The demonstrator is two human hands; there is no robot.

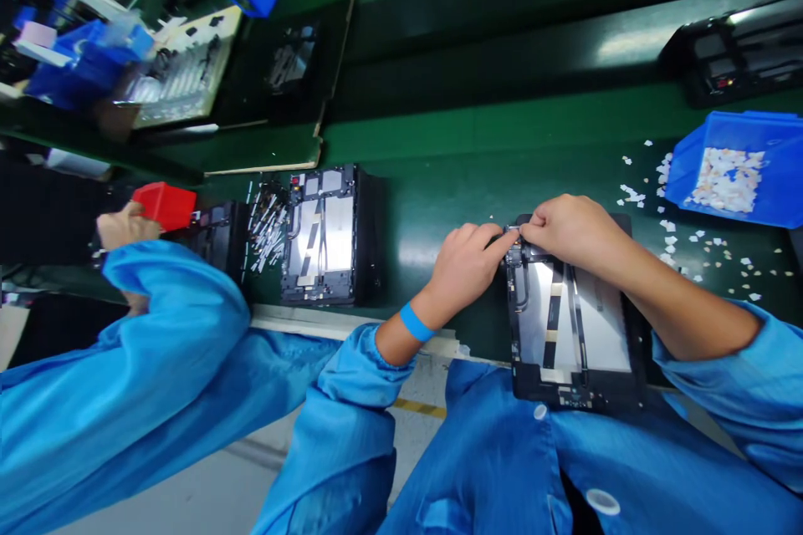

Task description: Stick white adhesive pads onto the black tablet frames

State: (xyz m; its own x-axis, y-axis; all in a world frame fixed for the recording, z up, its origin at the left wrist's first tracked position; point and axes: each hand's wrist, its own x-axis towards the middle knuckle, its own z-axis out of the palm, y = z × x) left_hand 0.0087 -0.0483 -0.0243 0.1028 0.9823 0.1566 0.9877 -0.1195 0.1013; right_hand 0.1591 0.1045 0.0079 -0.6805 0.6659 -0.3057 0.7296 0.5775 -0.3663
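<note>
An opened tablet [602, 309] lies at the table's front edge before me, its silver battery plates, dark cables and black frame exposed. Both hands meet at its far left corner. My left hand [464, 267], a blue band round the wrist, has its thumb and forefinger closed on that corner. From the right, my right hand [568, 226] pinches with thumb and fingertip at the same spot. Whatever small part lies between the fingertips is too hidden to name. Further left stands a stack of similar opened tablets [339, 226].
A blue bin [696, 163] of small white pieces stands right, with loose pieces [671, 247] scattered around it. Thin strips [267, 226] lie left of the stack. A co-worker's hand [129, 226] is beside a red bin [166, 205]. More devices [746, 54] lie far right.
</note>
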